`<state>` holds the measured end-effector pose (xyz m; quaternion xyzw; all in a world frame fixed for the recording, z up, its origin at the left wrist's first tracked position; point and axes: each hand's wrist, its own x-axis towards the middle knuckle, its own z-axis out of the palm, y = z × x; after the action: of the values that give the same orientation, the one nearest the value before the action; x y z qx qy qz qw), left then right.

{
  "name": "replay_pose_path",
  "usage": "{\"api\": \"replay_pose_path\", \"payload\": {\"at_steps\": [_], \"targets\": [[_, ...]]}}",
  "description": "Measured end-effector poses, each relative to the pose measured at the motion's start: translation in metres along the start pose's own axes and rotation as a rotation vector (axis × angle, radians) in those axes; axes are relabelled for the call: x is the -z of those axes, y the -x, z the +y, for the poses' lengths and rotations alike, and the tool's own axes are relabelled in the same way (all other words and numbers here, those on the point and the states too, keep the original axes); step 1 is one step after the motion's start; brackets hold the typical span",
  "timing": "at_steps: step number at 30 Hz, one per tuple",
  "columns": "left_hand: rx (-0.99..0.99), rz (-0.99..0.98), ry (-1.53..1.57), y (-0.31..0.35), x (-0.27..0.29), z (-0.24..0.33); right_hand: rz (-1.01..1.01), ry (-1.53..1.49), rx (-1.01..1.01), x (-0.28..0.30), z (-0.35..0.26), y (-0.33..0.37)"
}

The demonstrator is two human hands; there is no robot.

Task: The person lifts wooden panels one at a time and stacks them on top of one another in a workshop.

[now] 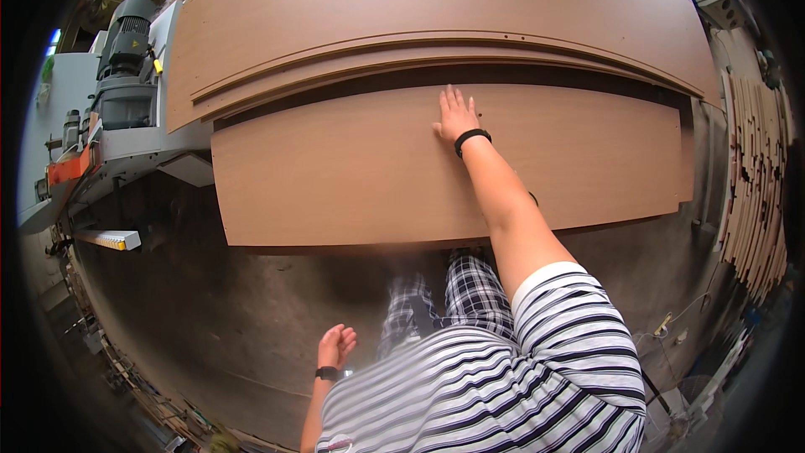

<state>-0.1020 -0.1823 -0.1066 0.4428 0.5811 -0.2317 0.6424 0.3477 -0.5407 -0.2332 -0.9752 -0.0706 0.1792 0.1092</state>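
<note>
My right hand lies flat on a long brown wood-grain panel, its fingers spread toward the panel's far edge. A black band circles that wrist. Low at my left side, away from the panel, hangs my left hand, with fingers loosely bent and nothing visible in it. It also has a dark band at the wrist. Beyond the near panel lie larger brown panels, stacked with their edges staggered. A dark gap separates them from the near panel, which has a notch at its right near corner.
A machine with a grey motor stands at the far left, with an orange part beside it. A stack of narrow wooden strips is on the right. A white-and-yellow bar juts out over the floor at left. A cable trails at lower right.
</note>
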Motion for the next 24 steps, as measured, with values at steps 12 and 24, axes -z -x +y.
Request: {"api": "replay_pose_path", "payload": {"at_steps": [12,24], "targets": [[-0.085,-0.01,-0.032,0.006,-0.023,0.034,-0.122,0.053,0.014,0.02,0.004,0.005],[-0.185,-0.031,-0.097,-0.007,-0.028,0.049,-0.149,-0.368,0.128,-0.03,0.058,0.214]]}}
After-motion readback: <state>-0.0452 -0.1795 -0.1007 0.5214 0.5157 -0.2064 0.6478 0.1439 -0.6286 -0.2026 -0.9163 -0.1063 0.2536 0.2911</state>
